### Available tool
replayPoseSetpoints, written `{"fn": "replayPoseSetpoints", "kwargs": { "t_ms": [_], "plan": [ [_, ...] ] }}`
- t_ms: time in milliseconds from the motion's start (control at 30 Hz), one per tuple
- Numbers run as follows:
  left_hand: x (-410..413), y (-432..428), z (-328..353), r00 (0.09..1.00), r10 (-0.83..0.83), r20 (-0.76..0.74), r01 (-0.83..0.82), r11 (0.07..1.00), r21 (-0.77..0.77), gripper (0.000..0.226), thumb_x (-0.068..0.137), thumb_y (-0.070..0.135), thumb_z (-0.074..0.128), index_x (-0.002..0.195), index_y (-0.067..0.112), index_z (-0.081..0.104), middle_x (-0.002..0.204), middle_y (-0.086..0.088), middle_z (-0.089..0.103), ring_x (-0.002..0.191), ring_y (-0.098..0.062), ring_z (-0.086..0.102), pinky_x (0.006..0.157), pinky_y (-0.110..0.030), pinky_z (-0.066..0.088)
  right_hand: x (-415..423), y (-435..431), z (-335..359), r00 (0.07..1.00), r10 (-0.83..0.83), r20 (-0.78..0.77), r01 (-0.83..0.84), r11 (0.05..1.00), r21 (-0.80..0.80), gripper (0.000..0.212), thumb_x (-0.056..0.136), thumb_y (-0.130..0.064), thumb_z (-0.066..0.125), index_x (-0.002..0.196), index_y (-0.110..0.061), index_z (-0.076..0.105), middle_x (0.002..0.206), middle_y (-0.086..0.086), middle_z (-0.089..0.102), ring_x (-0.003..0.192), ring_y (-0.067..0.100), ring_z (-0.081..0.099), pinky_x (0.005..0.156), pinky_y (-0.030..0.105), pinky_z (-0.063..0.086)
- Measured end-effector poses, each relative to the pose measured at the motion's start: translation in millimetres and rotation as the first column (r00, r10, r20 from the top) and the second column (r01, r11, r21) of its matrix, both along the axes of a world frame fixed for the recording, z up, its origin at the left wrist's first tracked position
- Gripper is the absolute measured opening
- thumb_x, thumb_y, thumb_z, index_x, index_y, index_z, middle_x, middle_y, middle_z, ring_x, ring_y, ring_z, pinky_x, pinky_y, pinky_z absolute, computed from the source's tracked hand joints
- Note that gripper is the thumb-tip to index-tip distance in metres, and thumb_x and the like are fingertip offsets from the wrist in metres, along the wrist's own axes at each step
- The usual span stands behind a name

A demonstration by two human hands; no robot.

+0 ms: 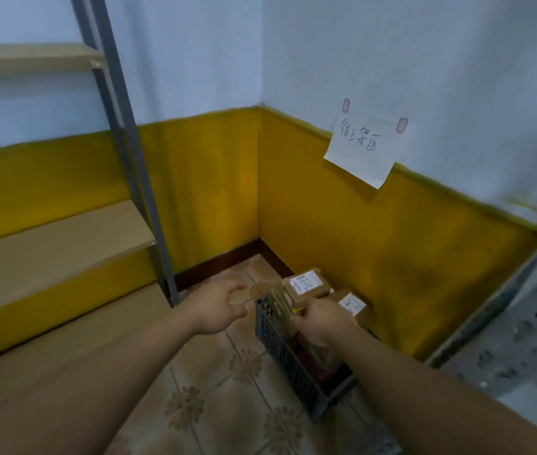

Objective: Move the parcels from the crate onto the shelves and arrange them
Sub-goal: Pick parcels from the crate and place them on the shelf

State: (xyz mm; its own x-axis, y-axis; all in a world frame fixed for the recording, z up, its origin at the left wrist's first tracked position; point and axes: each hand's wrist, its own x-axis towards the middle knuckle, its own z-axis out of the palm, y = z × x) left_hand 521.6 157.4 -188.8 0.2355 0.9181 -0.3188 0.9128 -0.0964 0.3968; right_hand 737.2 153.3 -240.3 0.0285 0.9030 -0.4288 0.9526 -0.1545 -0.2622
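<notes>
A dark plastic crate (285, 356) stands on the tiled floor by the yellow wall. My right hand (321, 323) grips a brown parcel (306, 289) with a white label at the crate's far end, held above the rim. A second labelled parcel (352, 305) lies just behind my right hand. My left hand (218, 307) hovers left of the crate with fingers spread and loosely bent, holding nothing. Wooden shelves (50, 244) on a grey metal frame rise at the left; what shows of them is bare.
A grey upright post (142, 178) of the shelf unit stands between the shelves and the room's corner. A handwritten paper sign (364, 149) is taped to the right wall. A perforated metal rack (523, 330) juts in at the lower right.
</notes>
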Motion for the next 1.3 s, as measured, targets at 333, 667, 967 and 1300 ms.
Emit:
{"fn": "replayPoseSetpoints", "kwargs": {
  "t_ms": [333,667,967,1300],
  "plan": [
    [-15.6,174.5,-61.5,0.943,-0.334,0.007,0.331,0.933,-0.142,0.021,0.09,0.037,0.055,0.104,0.022,0.061,0.111,0.0,0.063,0.108,-0.02,0.058,0.097,-0.038,0.047,9.7,105.3,-41.6,0.941,-0.334,0.05,0.337,0.938,-0.078,0.043,0.104,-0.043,0.038,0.134,-0.015,0.052,0.136,0.011,0.057,0.122,0.028,0.054,0.101,0.038,0.044],
    [38.8,280.2,-130.5,0.752,-0.659,-0.023,0.635,0.732,-0.247,0.035,0.089,0.044,0.055,0.123,0.037,0.058,0.113,0.011,0.065,0.097,-0.009,0.058,0.073,-0.022,0.042,36.3,120.8,-90.4,0.763,-0.646,0.034,0.637,0.741,-0.214,0.045,0.099,-0.048,0.048,0.133,-0.019,0.051,0.125,0.009,0.06,0.107,0.027,0.059,0.083,0.036,0.051],
    [112.9,356.1,-220.7,0.675,-0.714,-0.185,0.662,0.697,-0.276,0.029,0.091,0.043,0.056,0.116,0.028,0.06,0.108,0.005,0.065,0.093,-0.011,0.059,0.081,-0.026,0.05,105.9,181.7,-172.7,0.729,-0.684,0.029,0.655,0.685,-0.319,0.053,0.097,-0.036,0.051,0.144,-0.016,0.04,0.138,0.013,0.049,0.12,0.032,0.052,0.091,0.04,0.05],
    [176.4,431.8,-399.5,0.705,-0.685,-0.184,0.654,0.729,-0.205,0.079,0.083,0.066,0.054,0.149,0.035,0.024,0.153,-0.008,0.034,0.136,-0.033,0.034,0.108,-0.048,0.031,149.4,249.7,-324.4,0.634,-0.772,0.04,0.746,0.597,-0.293,0.08,0.095,-0.047,0.057,0.158,-0.022,0.015,0.162,0.014,0.015,0.144,0.039,0.024,0.112,0.049,0.037]
  ]
}}
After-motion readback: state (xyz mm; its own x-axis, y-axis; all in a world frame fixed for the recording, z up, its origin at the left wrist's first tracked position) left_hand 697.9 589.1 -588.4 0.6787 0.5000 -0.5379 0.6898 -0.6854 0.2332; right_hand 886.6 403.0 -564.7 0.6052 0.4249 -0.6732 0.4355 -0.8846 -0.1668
